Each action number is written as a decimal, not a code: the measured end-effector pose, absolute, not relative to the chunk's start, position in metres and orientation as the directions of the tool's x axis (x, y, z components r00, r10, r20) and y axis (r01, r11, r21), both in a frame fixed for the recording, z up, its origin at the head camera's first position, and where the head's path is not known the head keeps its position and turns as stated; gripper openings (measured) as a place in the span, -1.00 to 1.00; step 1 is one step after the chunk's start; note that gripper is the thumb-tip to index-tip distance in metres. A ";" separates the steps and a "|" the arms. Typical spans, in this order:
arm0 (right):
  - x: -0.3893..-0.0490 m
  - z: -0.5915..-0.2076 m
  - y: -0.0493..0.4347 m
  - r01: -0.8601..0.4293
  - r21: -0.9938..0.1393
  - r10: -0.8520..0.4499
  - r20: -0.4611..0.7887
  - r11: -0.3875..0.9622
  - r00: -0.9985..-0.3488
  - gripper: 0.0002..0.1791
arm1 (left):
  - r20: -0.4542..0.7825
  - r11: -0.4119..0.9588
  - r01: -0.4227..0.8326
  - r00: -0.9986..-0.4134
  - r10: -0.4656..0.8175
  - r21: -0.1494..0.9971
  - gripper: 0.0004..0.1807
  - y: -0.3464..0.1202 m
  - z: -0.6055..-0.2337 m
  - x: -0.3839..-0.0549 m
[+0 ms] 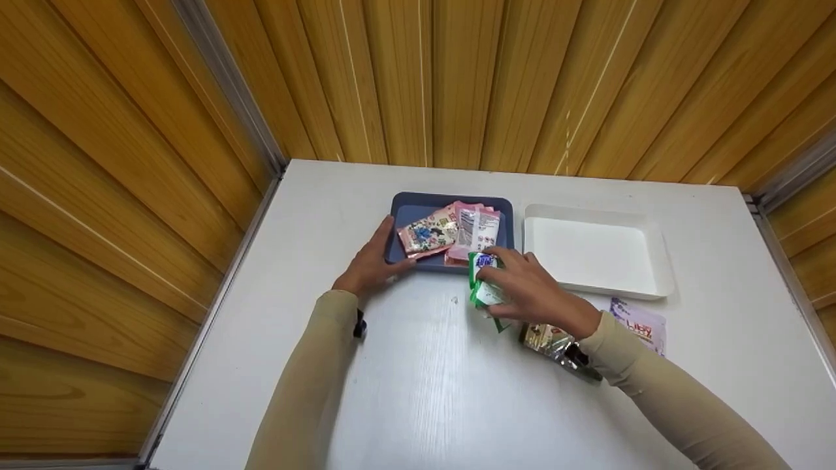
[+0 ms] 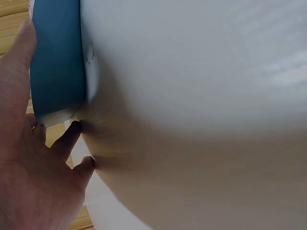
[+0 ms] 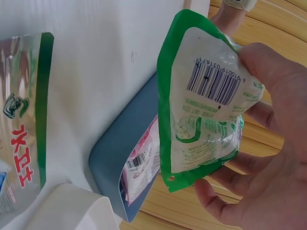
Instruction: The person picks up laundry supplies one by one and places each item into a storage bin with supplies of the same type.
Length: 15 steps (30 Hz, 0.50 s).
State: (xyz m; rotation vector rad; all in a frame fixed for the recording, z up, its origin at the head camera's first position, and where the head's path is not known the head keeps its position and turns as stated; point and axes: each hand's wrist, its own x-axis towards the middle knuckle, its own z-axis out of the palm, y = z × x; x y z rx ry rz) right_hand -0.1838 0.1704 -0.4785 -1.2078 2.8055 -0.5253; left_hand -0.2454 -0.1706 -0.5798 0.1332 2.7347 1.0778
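My right hand (image 1: 526, 287) grips a green-edged white packet (image 3: 201, 139) above the front right corner of a dark blue tray (image 1: 415, 212). A barcode shows on the packet's back in the right wrist view. Pink packets lie inside the tray: a patterned packet (image 1: 428, 233) at the left and a packet with its printed back up (image 1: 477, 228) at the right. My left hand (image 1: 372, 261) rests against the tray's front left corner, thumb by the front wall and fingers along the left side. The left wrist view shows its fingers (image 2: 67, 141) spread beside the tray's end.
A white tray (image 1: 594, 254) stands right of the blue one. Nearer me, a shiny gold-brown pouch with a green edge (image 3: 24, 120) lies partly under my right wrist. A purple-and-white packet (image 1: 643, 326) lies to its right. Wood-patterned panels (image 1: 457, 85) bound the white table (image 1: 418, 391).
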 end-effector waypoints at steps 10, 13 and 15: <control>-0.195 -0.472 0.166 -0.720 -0.297 -0.727 0.112 0.627 -0.678 -0.46 | -0.140 0.747 0.034 -0.976 0.168 0.663 0.27 -0.172 -0.583 -0.247; -0.199 -0.470 0.165 -0.725 -0.289 -0.727 0.122 0.625 -0.676 -0.45 | -0.137 0.748 0.039 -0.976 0.172 0.663 0.28 -0.172 -0.583 -0.247; -0.201 -0.469 0.163 -0.727 -0.290 -0.728 0.128 0.622 -0.674 -0.44 | -0.138 0.746 0.035 -0.976 0.169 0.665 0.28 -0.172 -0.583 -0.247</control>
